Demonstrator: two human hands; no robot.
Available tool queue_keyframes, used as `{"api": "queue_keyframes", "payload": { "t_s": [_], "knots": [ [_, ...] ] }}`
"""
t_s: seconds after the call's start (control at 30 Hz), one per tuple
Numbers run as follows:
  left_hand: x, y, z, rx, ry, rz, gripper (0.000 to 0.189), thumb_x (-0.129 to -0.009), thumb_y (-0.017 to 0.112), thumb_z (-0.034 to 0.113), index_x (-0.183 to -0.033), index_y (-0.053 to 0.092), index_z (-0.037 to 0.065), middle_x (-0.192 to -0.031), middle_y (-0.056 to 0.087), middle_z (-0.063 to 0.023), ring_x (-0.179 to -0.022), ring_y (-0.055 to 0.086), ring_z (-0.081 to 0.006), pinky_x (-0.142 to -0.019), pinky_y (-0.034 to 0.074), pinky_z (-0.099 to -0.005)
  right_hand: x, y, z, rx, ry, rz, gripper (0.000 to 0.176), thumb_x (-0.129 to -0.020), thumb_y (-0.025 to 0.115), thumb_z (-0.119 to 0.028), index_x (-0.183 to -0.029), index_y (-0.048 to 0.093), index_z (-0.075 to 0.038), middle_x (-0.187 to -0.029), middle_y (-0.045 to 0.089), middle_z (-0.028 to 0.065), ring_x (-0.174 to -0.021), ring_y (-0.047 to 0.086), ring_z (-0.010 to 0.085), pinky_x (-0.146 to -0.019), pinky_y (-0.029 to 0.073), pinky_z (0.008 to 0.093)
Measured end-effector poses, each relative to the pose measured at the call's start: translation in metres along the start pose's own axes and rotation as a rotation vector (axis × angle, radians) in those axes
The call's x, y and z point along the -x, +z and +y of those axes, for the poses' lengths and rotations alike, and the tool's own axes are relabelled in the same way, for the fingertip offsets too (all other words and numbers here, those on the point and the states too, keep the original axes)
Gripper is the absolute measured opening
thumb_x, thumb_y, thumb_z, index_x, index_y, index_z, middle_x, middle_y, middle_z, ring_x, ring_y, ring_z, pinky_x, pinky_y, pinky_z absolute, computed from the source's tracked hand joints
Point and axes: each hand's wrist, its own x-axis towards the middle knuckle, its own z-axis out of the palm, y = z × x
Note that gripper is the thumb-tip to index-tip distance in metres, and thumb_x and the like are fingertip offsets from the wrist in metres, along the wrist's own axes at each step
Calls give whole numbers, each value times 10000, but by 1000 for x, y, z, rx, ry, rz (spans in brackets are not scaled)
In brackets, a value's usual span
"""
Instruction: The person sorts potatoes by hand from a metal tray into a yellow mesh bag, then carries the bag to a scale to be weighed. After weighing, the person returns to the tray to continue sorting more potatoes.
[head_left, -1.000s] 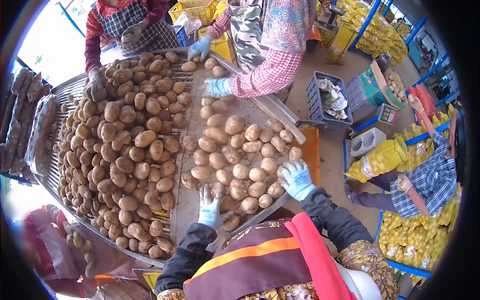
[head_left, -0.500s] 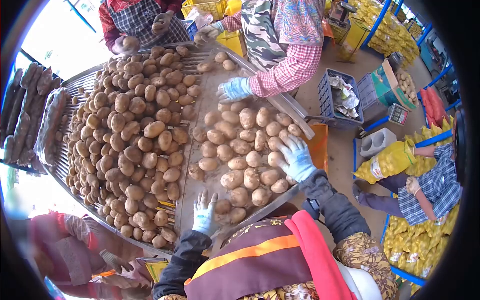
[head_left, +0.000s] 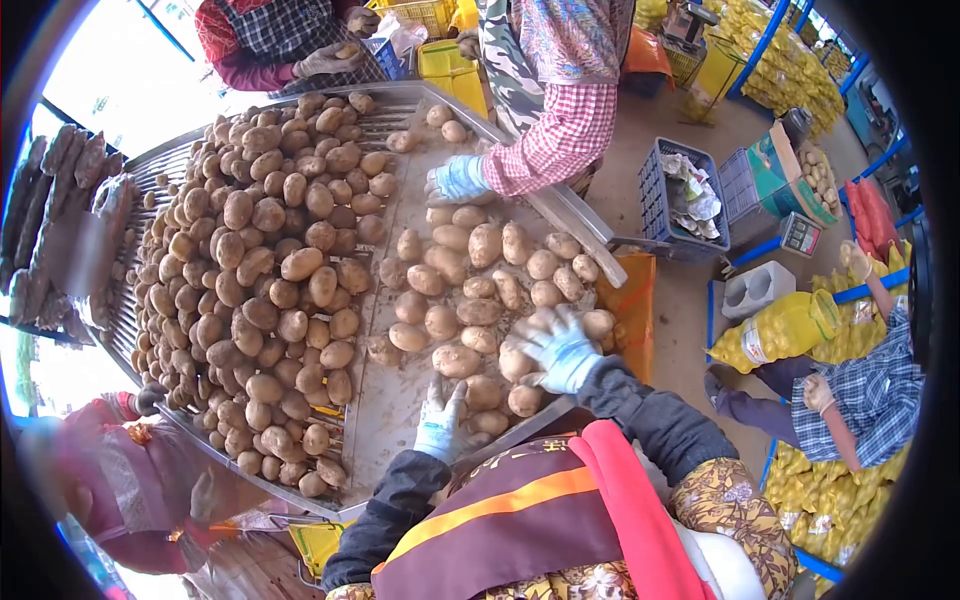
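Observation:
Brown potatoes (head_left: 479, 312) lie spread on a dusty metal sorting table (head_left: 385, 425). My left hand (head_left: 438, 425), in a pale blue and white glove, rests at the near side of the potatoes with its fingers spread, beside several of them. Further right, my right hand (head_left: 562, 352), gloved alike, lies over potatoes near the table's right edge, fingers apart and slightly blurred. Neither hand is closed on a potato. To the left a large heap of potatoes (head_left: 260, 290) covers the slatted part of the table.
Across the table a co-worker's gloved hand (head_left: 460, 180) touches potatoes. Another person (head_left: 290, 45) stands at the far left, one (head_left: 130, 480) at the near left. An orange sheet (head_left: 640, 320), a blue crate (head_left: 660, 200) and yellow sacks (head_left: 770, 335) are at the right.
My right hand has moved left and nearer to me, my left hand slightly right. Potatoes between them have shifted. The co-worker's far hand has drawn back from the table.

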Motion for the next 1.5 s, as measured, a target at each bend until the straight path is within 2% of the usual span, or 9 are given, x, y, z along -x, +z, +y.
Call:
{"api": "queue_keyframes", "payload": {
  "t_s": [0.1,0.13,0.2,0.4,0.47,0.63,1.03,1.33,1.5],
  "knots": [
    [-21,19,2,16,159,136,1060,-527,894,353,-1427,403,82,-1510,73,-379,-1292,376,-525,-1036,407,-508,26,2,39,-29,170,46,592,-829,598,-540,-1372,506,-320,-1442,418,122,-1318,370,350,-1102,174,631],
    [-33,36,3,75,199,225,832,-692,795,238,-1420,406,131,-1506,124,-364,-1322,310,-535,-1055,357,-544,33,-2,44,24,176,83,587,-827,621,-488,-1358,527,-255,-1426,430,142,-1309,384,349,-1101,198,614],
    [-46,38,25,7,237,262,753,-748,738,197,-1418,402,130,-1508,143,-349,-1310,316,-535,-1055,356,-546,31,-8,40,-60,188,281,594,-827,629,-457,-1342,539,-175,-1411,442,156,-1302,395,348,-1108,206,595],
    [-34,33,28,82,271,159,662,-807,703,215,-1397,414,135,-1496,273,-239,-1322,357,-456,-1068,341,-542,-6,-8,-13,-167,-207,139,644,-861,545,-553,-1402,483,-208,-1467,401,149,-1367,345,335,-1134,159,572],
    [-2,20,20,68,180,231,648,-787,721,197,-1368,444,120,-1447,344,-245,-1276,405,-459,-1034,382,-527,-19,-19,3,-48,-128,28,612,-866,531,-559,-1378,514,-224,-1461,414,141,-1367,345,329,-1133,140,587],
    [81,-10,-37,-10,-104,520,564,-762,739,178,-1274,523,83,-1370,454,-239,-1231,465,-444,-1014,409,-506,-52,-9,40,-86,-26,351,392,-766,675,-306,-1099,665,-99,-1280,532,163,-1256,425,360,-1083,272,567],
    [165,-176,-224,-142,-340,849,585,-803,684,249,-1319,493,52,-1396,440,-213,-1312,390,-403,-1105,291,-514,-260,-105,-160,-142,-436,441,515,-854,634,-365,-1293,549,-110,-1343,507,136,-1287,428,335,-1081,317,475],
    [96,-301,-318,-316,-258,696,616,-871,612,415,-1385,463,109,-1464,412,-147,-1403,308,-329,-1175,145,-513,-407,-188,-273,178,-294,264,644,-909,508,-514,-1425,426,-138,-1484,377,153,-1410,278,331,-1172,133,507],
    [13,-359,-346,-309,-71,672,568,-870,609,401,-1337,508,94,-1421,462,-141,-1346,387,-331,-1146,230,-489,-463,-219,-299,210,-90,110,689,-904,480,-561,-1436,412,-128,-1499,349,153,-1419,249,341,-1161,97,559]
  ]
}}
